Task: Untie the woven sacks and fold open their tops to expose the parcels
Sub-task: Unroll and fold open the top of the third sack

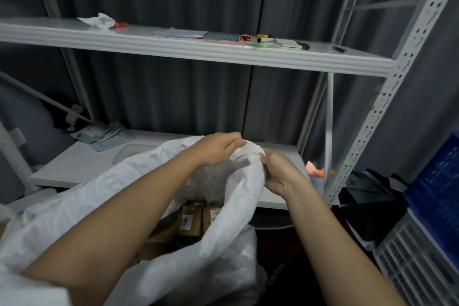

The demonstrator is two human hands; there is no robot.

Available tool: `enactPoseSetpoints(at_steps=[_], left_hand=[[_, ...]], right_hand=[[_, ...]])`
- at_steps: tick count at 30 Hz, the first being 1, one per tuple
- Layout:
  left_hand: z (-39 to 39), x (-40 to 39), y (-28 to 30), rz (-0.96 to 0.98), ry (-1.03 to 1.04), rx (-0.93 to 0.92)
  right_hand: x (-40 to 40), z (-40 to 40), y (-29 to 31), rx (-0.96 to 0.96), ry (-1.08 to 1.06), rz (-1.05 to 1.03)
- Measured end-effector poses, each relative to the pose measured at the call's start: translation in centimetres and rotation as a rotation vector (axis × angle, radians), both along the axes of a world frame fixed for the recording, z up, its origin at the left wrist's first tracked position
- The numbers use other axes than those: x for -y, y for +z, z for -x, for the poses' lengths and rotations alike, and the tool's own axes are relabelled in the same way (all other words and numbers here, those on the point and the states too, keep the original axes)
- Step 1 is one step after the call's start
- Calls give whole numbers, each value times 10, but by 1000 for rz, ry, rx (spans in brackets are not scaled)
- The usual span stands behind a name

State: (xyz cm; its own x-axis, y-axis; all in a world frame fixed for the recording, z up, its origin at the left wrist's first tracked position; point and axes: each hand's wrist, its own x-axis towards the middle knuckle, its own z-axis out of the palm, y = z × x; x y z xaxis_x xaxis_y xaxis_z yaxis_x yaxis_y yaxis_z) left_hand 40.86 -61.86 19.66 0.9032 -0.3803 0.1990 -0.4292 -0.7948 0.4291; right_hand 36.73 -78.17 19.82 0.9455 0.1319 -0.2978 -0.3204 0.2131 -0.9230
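Hands both pinch the far rim of the white woven plastic sack (223,243), left hand (218,148), right hand (279,171); mouth already untied, brown cardboard parcels (191,222) showing; folding the top down remains.

Both hands up at the far rim of the white woven sack (154,176): the left hand (218,148) grips the fabric from above, the right hand (279,171) pinches it just beside. The mouth gapes open, brown cardboard parcels (191,222) with white labels showing inside. Behind stands a white metal shelf unit (198,51), pens and papers scattered on top, grey curtain (173,97) beyond. A blue crate (439,189) sits far right.
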Motion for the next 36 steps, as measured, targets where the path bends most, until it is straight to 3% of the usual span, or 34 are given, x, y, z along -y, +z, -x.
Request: enactPoseSetpoints(at_steps=[2, 5, 7, 9, 12, 13, 14, 17, 19, 21, 24, 25, 26, 29, 30, 32, 33, 34, 36], left_hand=[[-8, 1, 1, 61, -21, -103], [-16, -2, 5, 5, -23, -118], [-18, -4, 5, -58, -53, -107], [-20, -6, -1, -52, -141, -60], [-15, -12, -10, -94, -267, -22], [-14, -14, -12, -128, -285, -22], [-14, -15, -15, -144, -279, -35], [-19, -12, -17, -126, -208, -80], [-23, -6, -18, -75, -189, -124], [-23, -5, -20, 0, -164, -143], [-22, -19, -28, -98, -115, 21], [-21, -23, -31, -165, -108, 50], [-20, -25, -35, -199, -101, 29], [-21, -18, -44, -93, -48, -153], [-22, -15, -44, -28, -24, -185], [-26, -14, -41, 105, 24, -218], [-26, -16, -40, 141, 10, -202], [-26, -21, -40, 119, -36, -142], [-25, -36, -44, -118, -162, 34]], right_hand=[[2, 3, -7, 34, -79, 87], [9, 11, -28, 435, -31, 721], [11, 12, -40, 634, 95, 940], [13, 6, -47, 577, 83, 780], [20, 0, -45, 43, 40, -47], [22, -3, -47, -22, 24, -76], [22, -2, -48, 14, 9, 96], [15, -5, -48, 439, -23, 943], [2, -6, -44, 545, 12, 1105], [-6, -11, -49, 435, 74, 988], [3, -14, -50, -51, 119, 131], [8, -16, -51, -105, 113, 52], [10, -17, -52, -55, 102, 188], [7, -14, -57, 420, 53, 1302], [2, -12, -57, 576, 4, 1438], [-7, -15, -62, 723, 78, 1350], [-9, -20, -68, 656, 129, 1203], [-6, -25, -72, 508, 163, 976], [4, -34, -75, 126, 148, 448]])
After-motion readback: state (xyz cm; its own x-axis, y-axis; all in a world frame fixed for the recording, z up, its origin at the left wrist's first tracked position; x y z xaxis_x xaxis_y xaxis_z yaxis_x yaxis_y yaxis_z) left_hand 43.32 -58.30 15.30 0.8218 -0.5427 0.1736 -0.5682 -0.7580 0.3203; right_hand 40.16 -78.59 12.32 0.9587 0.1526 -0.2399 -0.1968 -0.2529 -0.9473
